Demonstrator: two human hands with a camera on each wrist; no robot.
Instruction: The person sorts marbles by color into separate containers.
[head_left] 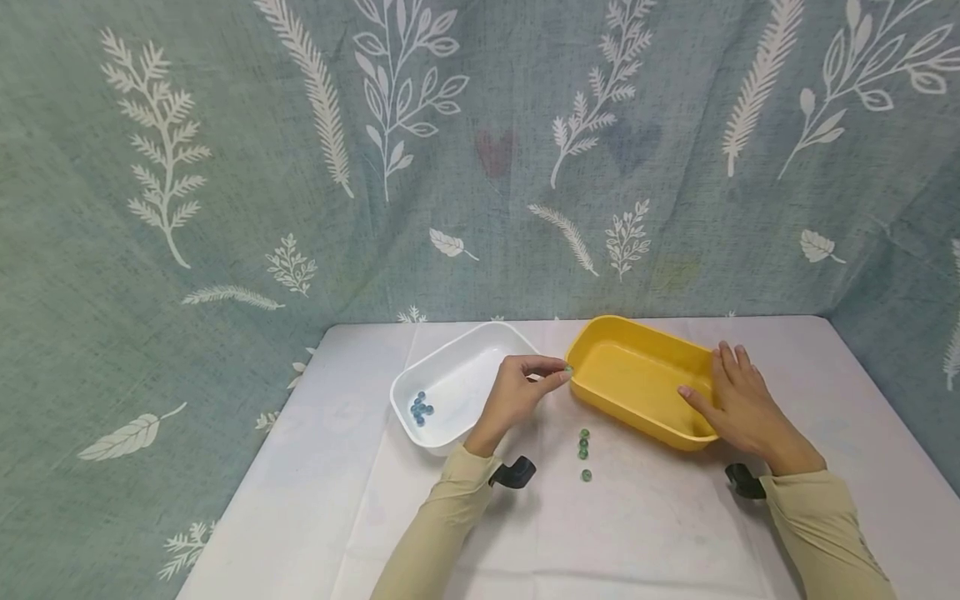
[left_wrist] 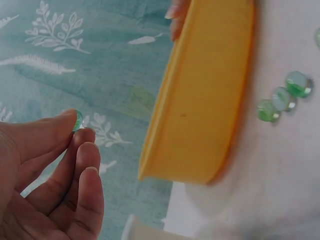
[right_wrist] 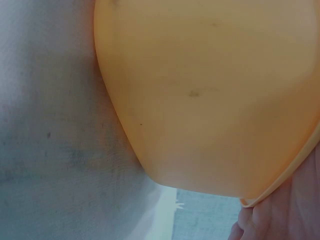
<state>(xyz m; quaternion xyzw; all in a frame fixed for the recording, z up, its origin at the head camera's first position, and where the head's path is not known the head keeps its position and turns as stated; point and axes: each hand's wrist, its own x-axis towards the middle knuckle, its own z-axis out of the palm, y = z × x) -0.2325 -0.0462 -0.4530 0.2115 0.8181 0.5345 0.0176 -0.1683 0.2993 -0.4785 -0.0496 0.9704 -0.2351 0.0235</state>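
Observation:
My left hand [head_left: 517, 390] pinches a small green glass marble [left_wrist: 78, 121] between thumb and forefinger. It is near the left end of the yellow tub [head_left: 622, 371], with the marble overlapping the tub's rim in the head view. My right hand [head_left: 750, 408] rests at the tub's right end, fingers extended along the outside and thumb reaching over the rim. Inside the tub, the visible floor is bare. Several green marbles [head_left: 583, 444] lie in a rough line on the table just in front of it.
To the left, partly behind my left forearm and hand, stands a white tub [head_left: 461, 371] with several blue marbles [head_left: 418, 410] in its near left corner. A white cloth covers the table [head_left: 637, 533]. Patterned green fabric [head_left: 450, 167] hangs behind.

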